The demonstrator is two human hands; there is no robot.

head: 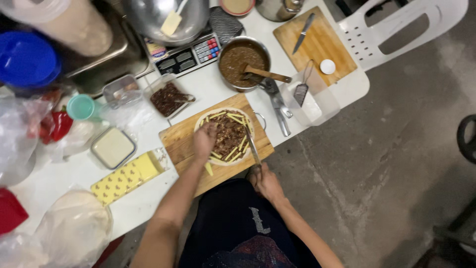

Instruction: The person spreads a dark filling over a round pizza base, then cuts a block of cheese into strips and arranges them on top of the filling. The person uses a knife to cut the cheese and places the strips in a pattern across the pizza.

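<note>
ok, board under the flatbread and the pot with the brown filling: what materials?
Cutting board: looks like wood, matt, pale brown with visible grain. Pot: looks like bare metal, likely steel or aluminium, going by its shiny grey rim. The spoon in it looks wooden.

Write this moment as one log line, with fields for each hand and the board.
left hand: on topped flatbread | right hand: holding knife over flatbread | cutting board: under flatbread

We stretched our left arm forward, our left hand point(204, 140) lying palm down with fingers curled and pressing. Our right hand point(265, 181) stayed close to the body, closed in a fist, wrist bent.
</note>
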